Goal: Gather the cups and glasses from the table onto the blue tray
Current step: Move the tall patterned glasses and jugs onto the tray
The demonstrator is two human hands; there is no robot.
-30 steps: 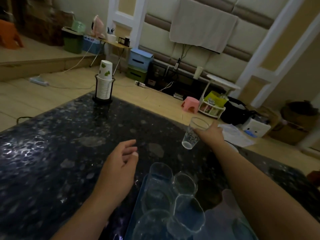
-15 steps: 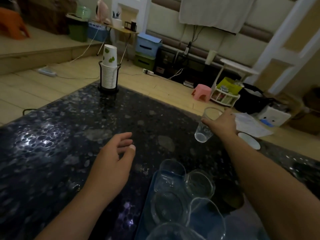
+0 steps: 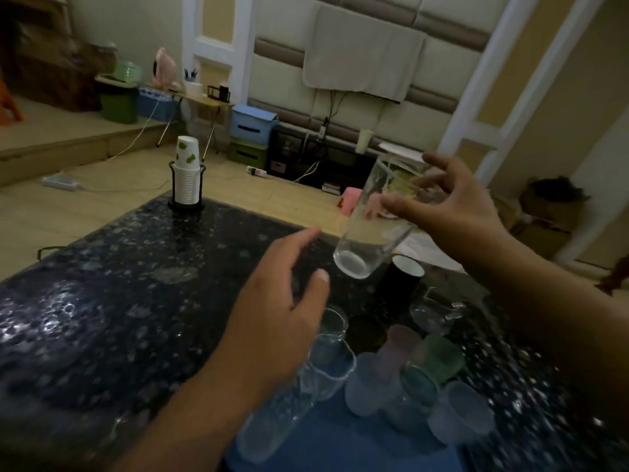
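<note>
My right hand (image 3: 452,212) grips a tall clear glass (image 3: 367,229) near its rim and holds it tilted in the air above the dark table (image 3: 102,301). My left hand (image 3: 282,301) hovers open just below and left of the glass, fingers relaxed, holding nothing. The blue tray (image 3: 340,451) lies at the near edge under my left wrist. On it stand several clear glasses (image 3: 326,366) and frosted plastic cups (image 3: 418,379). A dark cup with a white inside (image 3: 401,277) and a small clear glass (image 3: 432,315) stand on the table beyond the tray.
A black holder with stacked paper cups (image 3: 186,175) stands at the table's far corner. Beyond the table lie a wooden floor, a pink stool (image 3: 350,199), storage boxes and cables.
My right hand has lifted the clear glass off the table and brought it closer and higher. My left hand rose toward the glass. The view shifted, showing more cups on the tray.
</note>
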